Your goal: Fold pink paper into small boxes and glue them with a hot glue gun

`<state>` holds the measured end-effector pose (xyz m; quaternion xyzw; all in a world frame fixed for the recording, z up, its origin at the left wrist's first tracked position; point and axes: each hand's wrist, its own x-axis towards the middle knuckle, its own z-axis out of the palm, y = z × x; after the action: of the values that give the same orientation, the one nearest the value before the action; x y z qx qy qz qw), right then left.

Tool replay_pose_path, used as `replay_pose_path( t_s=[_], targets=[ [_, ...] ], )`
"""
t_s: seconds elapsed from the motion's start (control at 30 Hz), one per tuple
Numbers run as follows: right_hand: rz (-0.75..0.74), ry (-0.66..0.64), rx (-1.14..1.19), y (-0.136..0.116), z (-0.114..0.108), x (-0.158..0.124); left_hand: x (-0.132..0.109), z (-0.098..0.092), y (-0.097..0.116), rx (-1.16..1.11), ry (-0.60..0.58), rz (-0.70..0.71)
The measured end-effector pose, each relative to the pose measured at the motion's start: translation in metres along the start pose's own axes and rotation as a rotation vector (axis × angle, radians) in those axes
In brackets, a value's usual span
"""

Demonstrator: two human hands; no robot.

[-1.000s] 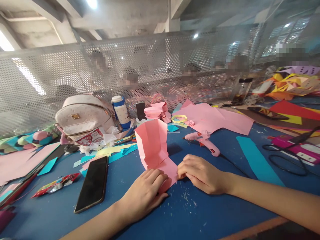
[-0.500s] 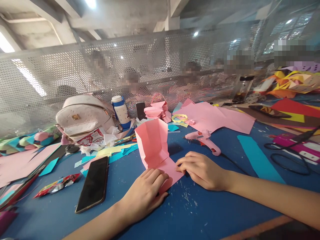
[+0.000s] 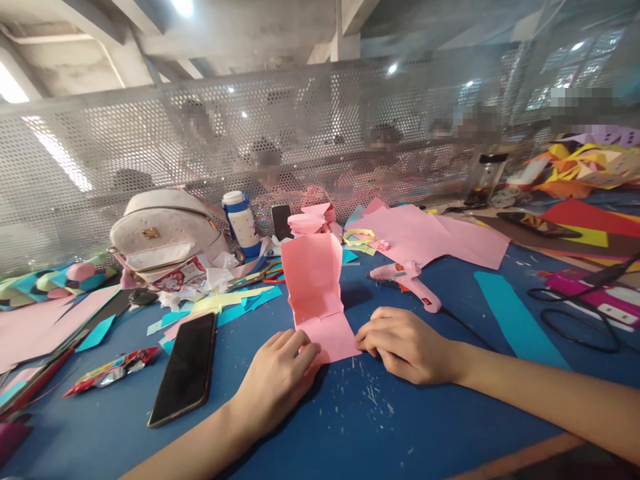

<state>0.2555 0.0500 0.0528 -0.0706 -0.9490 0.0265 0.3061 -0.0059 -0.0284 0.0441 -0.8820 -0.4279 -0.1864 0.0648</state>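
A folded pink paper piece (image 3: pixel 315 287) stands half upright on the blue table (image 3: pixel 350 427), its lower flap lying flat. My left hand (image 3: pixel 275 380) rests at the flap's near left corner, fingers curled down onto its edge. My right hand (image 3: pixel 405 343) sits at the flap's right edge, fingers bent and pinching the paper there. Both forearms come in from the bottom of the view.
A black phone (image 3: pixel 185 367) lies left of my hands, a candy wrapper (image 3: pixel 107 370) beyond it. A pink glue gun (image 3: pixel 407 280) and its cord lie behind my right hand. A white bag (image 3: pixel 160 230), a bottle (image 3: pixel 243 223), paper scraps, pink sheets (image 3: pixel 435 233) and a mesh screen (image 3: pixel 150 147) sit further back.
The pink paper has been turned and shifted right, standing straighter. My left hand slid back off the flap to its near left corner. My right hand stayed at the right edge.
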Motion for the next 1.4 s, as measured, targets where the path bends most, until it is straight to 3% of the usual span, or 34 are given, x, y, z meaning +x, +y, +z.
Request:
replay_pose_path(
  t_s=[0.2, 0.3, 0.4, 0.47, 0.53, 0.63, 0.73, 1.0, 1.13, 1.23, 1.4],
  targets=[
    [-0.032, -0.038, -0.013, -0.004, -0.008, 0.001, 0.0, -0.003, -0.005, 0.122, 0.027, 0.023],
    [-0.039, -0.076, -0.087, -0.014, -0.027, -0.007, 0.0, -0.005, -0.011, 0.161, 0.041, 0.029],
    [0.044, -0.064, -0.221, -0.018, -0.053, -0.031, 0.001, -0.005, -0.017, 0.142, 0.07, 0.021],
    [0.206, 0.0, -0.276, -0.015, -0.071, -0.053, 0.002, -0.005, -0.018, 0.132, 0.091, 0.015],
    [0.468, 0.09, -0.3, -0.006, -0.085, -0.073, 0.003, -0.004, -0.018, 0.137, 0.105, 0.004],
    [0.872, 0.037, -0.222, 0.012, -0.095, -0.093, 0.003, -0.004, -0.015, 0.135, 0.118, -0.021],
    [1.014, -0.02, -0.07, 0.03, -0.092, -0.095, 0.003, -0.005, -0.012, 0.049, 0.115, -0.076],
    [0.99, -0.161, 0.088, 0.059, -0.059, -0.056, 0.002, -0.007, -0.011, -0.233, 0.052, -0.246],
    [1.077, -0.104, 0.155, 0.065, -0.054, -0.047, 0.0, -0.006, -0.017, -0.281, 0.047, -0.312],
    [0.925, -0.037, 0.149, 0.061, -0.063, -0.051, -0.002, -0.007, -0.023, -0.347, 0.037, -0.38],
    [0.591, -0.092, 0.14, 0.037, -0.069, -0.057, -0.004, -0.006, -0.029, -0.477, 0.003, -0.482]
  ],
)
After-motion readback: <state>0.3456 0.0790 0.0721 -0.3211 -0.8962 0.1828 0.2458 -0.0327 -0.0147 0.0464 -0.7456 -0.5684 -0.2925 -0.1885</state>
